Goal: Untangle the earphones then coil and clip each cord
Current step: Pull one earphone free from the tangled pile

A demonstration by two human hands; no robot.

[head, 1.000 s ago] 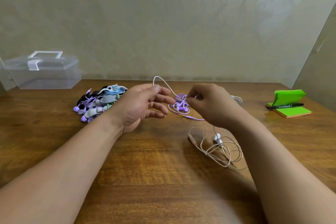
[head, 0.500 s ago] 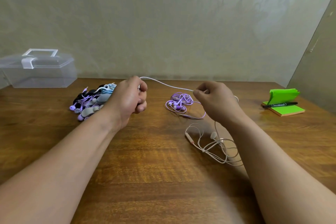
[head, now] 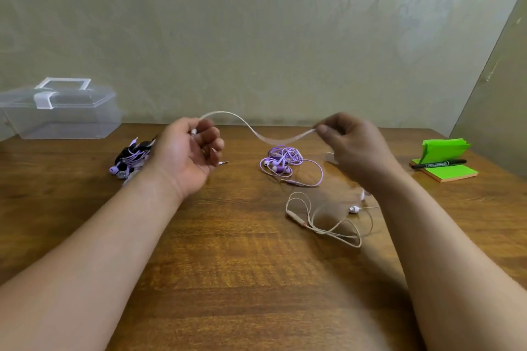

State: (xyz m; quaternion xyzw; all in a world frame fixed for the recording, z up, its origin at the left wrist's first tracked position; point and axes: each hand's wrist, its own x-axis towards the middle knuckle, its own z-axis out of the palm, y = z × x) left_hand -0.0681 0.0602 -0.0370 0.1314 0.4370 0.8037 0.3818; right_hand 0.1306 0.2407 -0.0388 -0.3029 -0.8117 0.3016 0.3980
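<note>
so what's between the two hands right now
In the head view, a slack stretch of white earphone cord spans from left hand to right hand.

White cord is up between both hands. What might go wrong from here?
The white cord held between left hand and right hand trails into crossed loops on the table; pulling may cinch a knot. The purple earphones lie just below the span; slack cord might snag and drag them.

Single head-worn wide-angle view, looking forward and down along both forearms across desk [head: 256, 279] toward wall [head: 256, 37], close in
</note>
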